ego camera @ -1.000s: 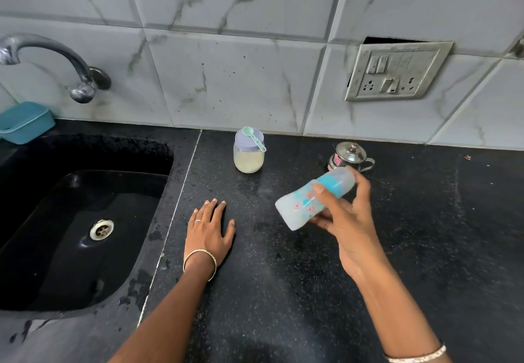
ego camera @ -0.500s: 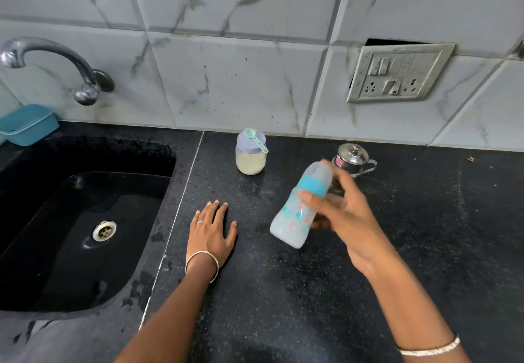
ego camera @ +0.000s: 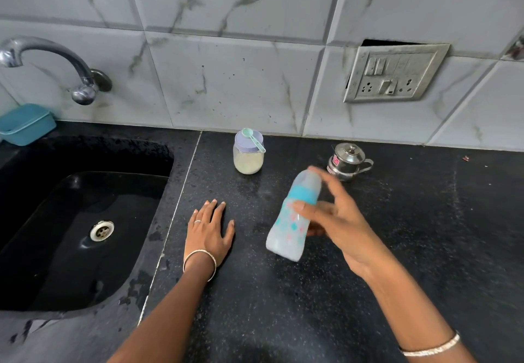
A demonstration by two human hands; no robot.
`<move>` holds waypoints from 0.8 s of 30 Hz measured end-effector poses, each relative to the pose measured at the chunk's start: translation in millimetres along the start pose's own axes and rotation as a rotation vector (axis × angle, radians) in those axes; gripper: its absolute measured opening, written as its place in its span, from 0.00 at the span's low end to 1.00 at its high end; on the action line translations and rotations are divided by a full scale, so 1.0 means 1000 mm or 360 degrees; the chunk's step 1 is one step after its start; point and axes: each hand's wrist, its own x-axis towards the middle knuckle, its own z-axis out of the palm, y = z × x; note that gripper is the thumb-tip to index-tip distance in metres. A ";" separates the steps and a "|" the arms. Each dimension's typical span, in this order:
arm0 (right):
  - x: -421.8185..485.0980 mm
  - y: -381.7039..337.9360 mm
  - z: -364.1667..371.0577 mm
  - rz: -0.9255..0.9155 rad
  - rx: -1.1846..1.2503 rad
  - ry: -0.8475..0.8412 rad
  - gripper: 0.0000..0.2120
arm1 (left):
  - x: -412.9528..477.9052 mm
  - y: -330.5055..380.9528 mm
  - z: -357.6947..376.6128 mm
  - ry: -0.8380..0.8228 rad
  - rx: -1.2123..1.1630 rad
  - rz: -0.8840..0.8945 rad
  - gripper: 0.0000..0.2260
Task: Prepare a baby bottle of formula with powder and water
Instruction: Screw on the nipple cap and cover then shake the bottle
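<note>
My right hand [ego camera: 337, 220] grips a capped baby bottle [ego camera: 292, 220] with a teal collar, held in the air above the black counter [ego camera: 283, 306] and tilted with its cap up and to the right; bottle and hand are motion-blurred. Milky liquid shows in the bottle's lower part. My left hand [ego camera: 208, 230] rests flat on the counter, fingers straight, left of the bottle. A powder jar [ego camera: 248, 156] with a lilac lid stands near the wall, with a teal scoop [ego camera: 253, 138] lying on its lid.
A small lidded steel pot [ego camera: 348, 161] stands behind the bottle. A black sink [ego camera: 73, 229] fills the left, under a chrome tap [ego camera: 56, 61], with a teal tub [ego camera: 25, 123] at the back left. A switch and socket plate [ego camera: 394, 73] hangs on the tiled wall.
My right hand has swung the bottle from lying nearly sideways to more upright, and it dropped a little lower. My left hand has stayed flat on the counter.
</note>
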 end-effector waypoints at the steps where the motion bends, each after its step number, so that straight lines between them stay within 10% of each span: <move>1: -0.002 -0.001 0.000 0.0030 -0.0048 -0.0077 0.34 | 0.000 0.000 0.000 -0.0008 -0.0007 -0.0003 0.25; 6: 0.004 0.000 -0.001 -0.0126 0.0180 0.0321 0.31 | 0.000 0.000 0.000 0.0011 -0.0003 -0.0003 0.27; 11: -0.003 -0.004 0.000 0.0049 -0.0139 -0.0056 0.32 | 0.000 -0.001 0.001 0.0007 -0.0012 -0.0006 0.28; 24: -0.001 -0.004 0.002 -0.0009 0.0047 0.0258 0.29 | 0.000 -0.001 0.001 0.0030 -0.0012 -0.0003 0.31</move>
